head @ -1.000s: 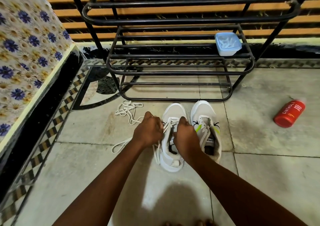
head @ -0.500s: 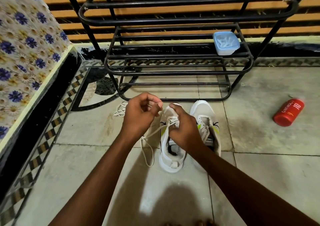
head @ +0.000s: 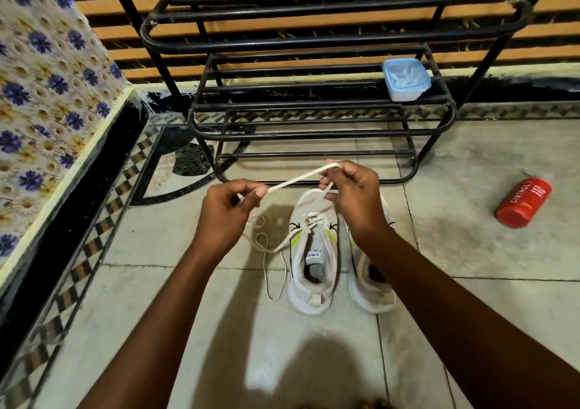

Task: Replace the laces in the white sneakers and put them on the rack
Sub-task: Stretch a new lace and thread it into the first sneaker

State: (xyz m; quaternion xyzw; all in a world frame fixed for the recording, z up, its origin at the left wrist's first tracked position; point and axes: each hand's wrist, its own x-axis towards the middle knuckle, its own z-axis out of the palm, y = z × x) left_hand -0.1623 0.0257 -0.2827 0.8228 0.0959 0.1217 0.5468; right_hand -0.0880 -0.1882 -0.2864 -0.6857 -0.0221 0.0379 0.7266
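Observation:
Two white sneakers stand side by side on the tiled floor, toes toward the black metal rack (head: 314,132). The left sneaker (head: 314,261) has a white lace (head: 298,179) threaded only through its front eyelets. My left hand (head: 230,211) pinches one part of that lace. My right hand (head: 353,195) pinches it higher up, over the toe, so a stretch runs taut between both hands. Slack lace loops onto the floor left of the shoe. The right sneaker (head: 373,292) is partly hidden under my right forearm.
A red bottle (head: 524,203) lies on the floor to the right. A pale blue lidded box (head: 406,79) sits on the rack's lower shelf at its right end. A floral-covered ledge (head: 47,94) with a black side borders the left.
Both hands have risen from the left sneaker's tongue, drawing the lace out and up. The lace now runs taut between them above the toe.

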